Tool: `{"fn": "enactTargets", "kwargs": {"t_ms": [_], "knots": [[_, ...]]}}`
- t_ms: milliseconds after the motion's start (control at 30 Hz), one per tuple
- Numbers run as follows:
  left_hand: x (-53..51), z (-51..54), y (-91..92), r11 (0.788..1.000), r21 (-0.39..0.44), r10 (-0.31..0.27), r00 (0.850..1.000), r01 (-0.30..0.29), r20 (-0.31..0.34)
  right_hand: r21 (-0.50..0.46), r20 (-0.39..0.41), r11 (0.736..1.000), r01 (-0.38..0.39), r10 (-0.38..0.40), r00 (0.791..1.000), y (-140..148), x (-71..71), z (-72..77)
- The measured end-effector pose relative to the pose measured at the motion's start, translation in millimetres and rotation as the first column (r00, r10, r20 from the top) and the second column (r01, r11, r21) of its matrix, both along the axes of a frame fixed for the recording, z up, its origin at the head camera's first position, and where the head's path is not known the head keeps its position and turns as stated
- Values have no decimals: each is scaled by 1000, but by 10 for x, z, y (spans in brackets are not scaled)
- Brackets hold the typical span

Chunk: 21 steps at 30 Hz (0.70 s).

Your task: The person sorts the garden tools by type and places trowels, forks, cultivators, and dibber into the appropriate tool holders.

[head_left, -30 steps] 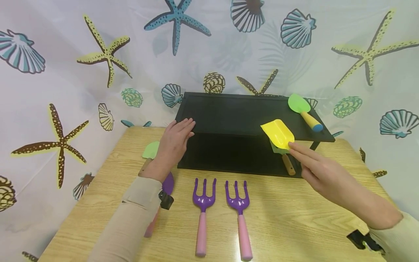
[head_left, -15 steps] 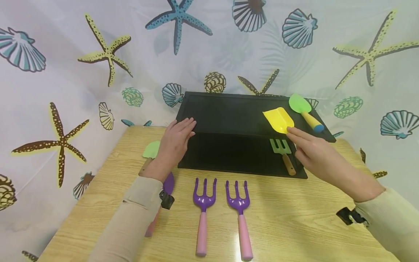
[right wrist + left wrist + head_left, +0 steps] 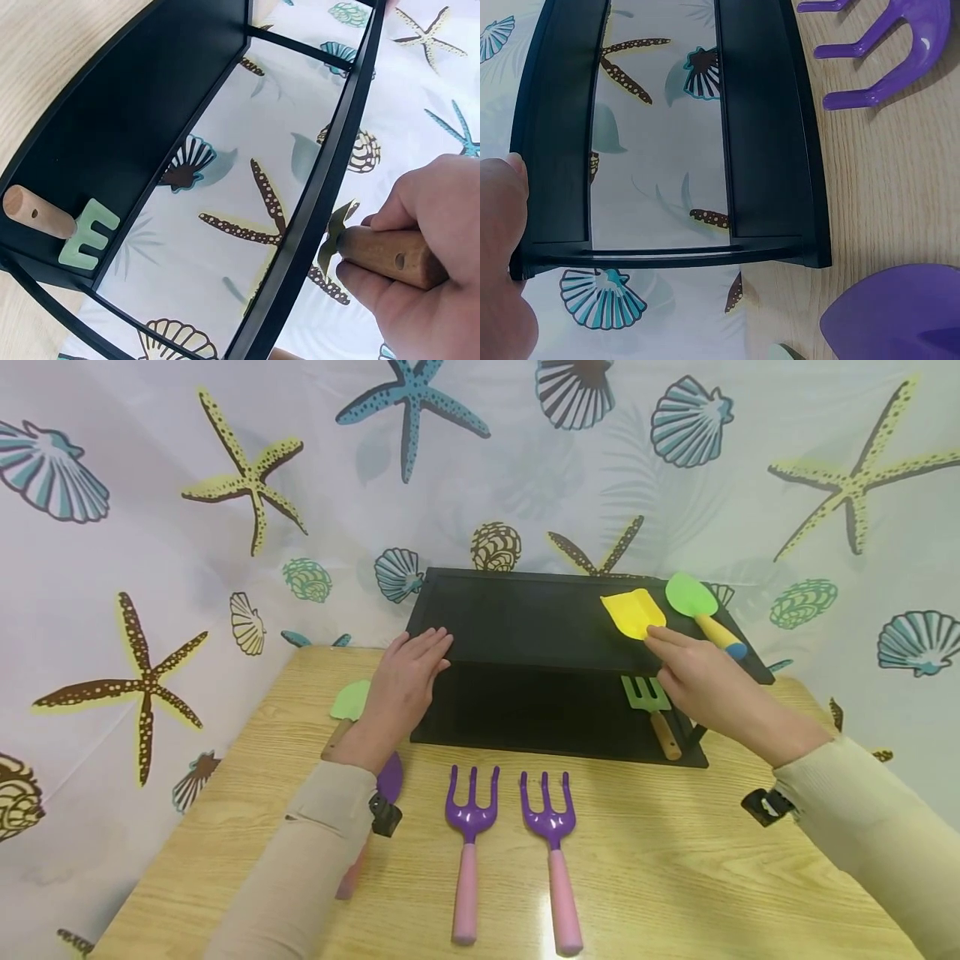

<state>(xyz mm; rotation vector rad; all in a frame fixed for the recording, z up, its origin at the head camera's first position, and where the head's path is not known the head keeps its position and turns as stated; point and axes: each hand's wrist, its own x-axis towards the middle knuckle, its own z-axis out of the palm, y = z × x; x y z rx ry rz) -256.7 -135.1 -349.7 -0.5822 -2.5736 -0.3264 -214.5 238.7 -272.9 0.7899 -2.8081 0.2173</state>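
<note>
1. The right hand (image 3: 701, 681) is gripping the yellow scoop (image 3: 633, 612) by its wooden handle (image 3: 397, 255), thumb and fingers curling round it.
2. The yellow scoop is sitting over the right part of the black rack's upper shelf (image 3: 517, 618), blade pointing toward the back edge; I am not able to tell whether it is touching.
3. The left hand (image 3: 405, 681) is resting on the upper shelf's left end, fingers lying straight, gripping no tool.
4. A green trowel (image 3: 692, 600) is lying at the upper shelf's right end, just beside the scoop.
5. A green fork (image 3: 651, 703) is lying near the right end of the lower shelf (image 3: 517, 710).
6. On the counter (image 3: 652, 877), two purple forks (image 3: 469, 831) are lying side by side, tines pointing toward the lower shelf's front edge.
7. Nearer the counter's left edge, a purple trowel (image 3: 390, 779) and a pale green tool (image 3: 349, 700) are lying, the left arm partly hiding both.
</note>
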Motion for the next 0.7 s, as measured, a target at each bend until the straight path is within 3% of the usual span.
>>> {"fn": "enactTargets", "kwargs": {"t_ms": [300, 700], "knots": [[1, 6, -5, 1000, -12, 7, 1000, -7, 1, 30, 114, 997, 70, -73, 991, -110, -250, 37], [11, 20, 6, 1000, -12, 7, 1000, -7, 12, 24, 141, 988, 151, -153, 978, -237, -551, -2]]}}
